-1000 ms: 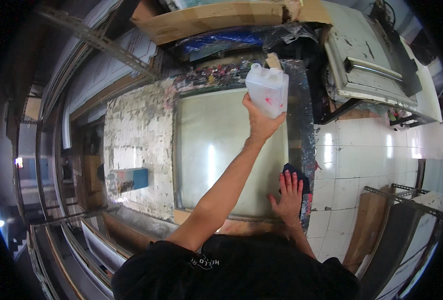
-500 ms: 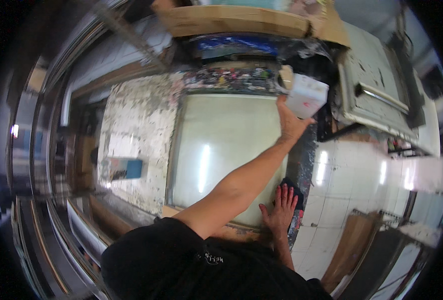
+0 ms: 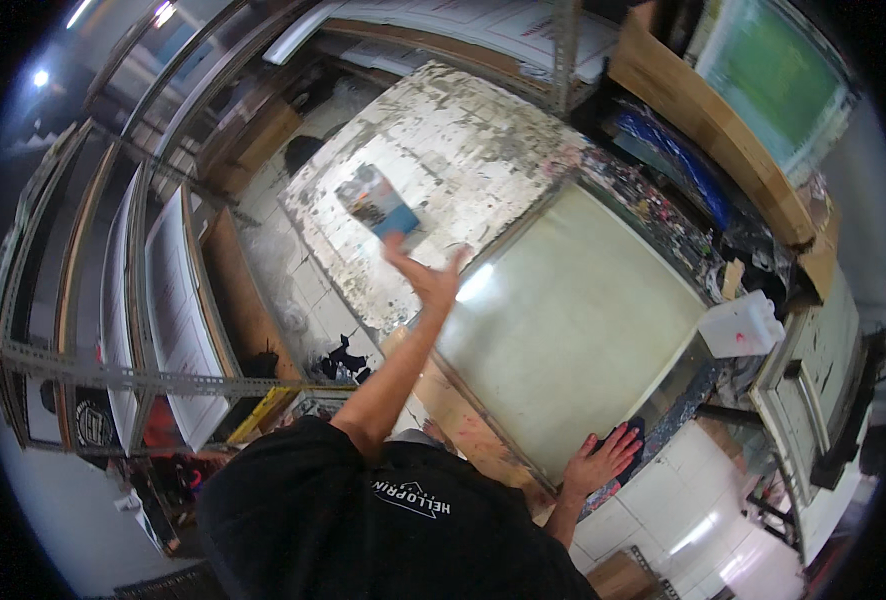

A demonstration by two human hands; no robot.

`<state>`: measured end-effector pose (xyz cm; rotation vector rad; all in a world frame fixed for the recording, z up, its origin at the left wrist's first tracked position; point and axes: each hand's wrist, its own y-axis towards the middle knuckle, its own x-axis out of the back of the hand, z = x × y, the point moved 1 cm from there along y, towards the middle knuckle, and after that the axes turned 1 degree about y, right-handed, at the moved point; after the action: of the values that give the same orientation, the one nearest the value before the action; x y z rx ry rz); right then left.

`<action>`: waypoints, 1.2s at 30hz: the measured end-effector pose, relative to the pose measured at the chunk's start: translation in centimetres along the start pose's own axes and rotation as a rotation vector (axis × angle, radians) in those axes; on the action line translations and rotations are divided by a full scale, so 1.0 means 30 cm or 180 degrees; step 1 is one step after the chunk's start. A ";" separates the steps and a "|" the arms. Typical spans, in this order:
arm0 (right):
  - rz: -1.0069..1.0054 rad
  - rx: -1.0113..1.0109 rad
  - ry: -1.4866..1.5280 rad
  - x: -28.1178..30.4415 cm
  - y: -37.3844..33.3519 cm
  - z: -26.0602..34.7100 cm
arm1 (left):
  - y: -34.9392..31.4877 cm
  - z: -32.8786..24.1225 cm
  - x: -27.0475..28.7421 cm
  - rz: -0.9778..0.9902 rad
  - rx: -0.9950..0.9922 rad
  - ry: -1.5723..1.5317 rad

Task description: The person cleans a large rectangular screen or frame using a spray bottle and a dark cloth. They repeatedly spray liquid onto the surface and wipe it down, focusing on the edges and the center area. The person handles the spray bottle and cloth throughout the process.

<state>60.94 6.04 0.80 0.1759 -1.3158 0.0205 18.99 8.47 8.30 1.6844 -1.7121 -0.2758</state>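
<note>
My left hand (image 3: pixel 425 278) reaches over the stained white board, fingers apart and holding nothing. Its fingertips come close to a small blue and grey box-like thing (image 3: pixel 378 202), blurred; I cannot tell if they touch. At the near right corner of the framed pale greenish panel (image 3: pixel 573 310), my right hand (image 3: pixel 600 462) lies flat with fingers stretched out and red stains on them. Under its fingertips is a dark cloth (image 3: pixel 631 448). A white plastic container (image 3: pixel 741 326) with a red mark stands at the panel's far right corner, apart from both hands.
The paint-spattered white board (image 3: pixel 443 130) adjoins the panel on the left. Metal racks with white sheets (image 3: pixel 178 310) stand at the far left. A cardboard box (image 3: pixel 723 120) is at the back right, near a framed green screen (image 3: pixel 778 85). White floor tiles (image 3: pixel 613 535) show at the lower right.
My left hand has let go of the white container and moved left to the blue and grey box. The view has turned left. My right hand stays on the dark cloth.
</note>
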 end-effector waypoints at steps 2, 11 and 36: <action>-0.0073 0.0240 -0.0256 -0.023 0.079 0.006 | 0.192 0.172 0.085 -0.0536 0.0283 0.0435; 0.0322 0.0910 -0.0009 -0.264 0.795 0.386 | 0.476 0.466 0.144 0.1107 0.1173 -0.0765; 0.1007 0.3025 0.2020 -0.293 -0.090 1.076 | -0.314 0.345 1.384 0.1006 0.2241 0.0275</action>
<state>28.01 -0.40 -0.21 0.7010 -0.5985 0.9082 24.26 -35.04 8.81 1.8031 -2.1136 0.6058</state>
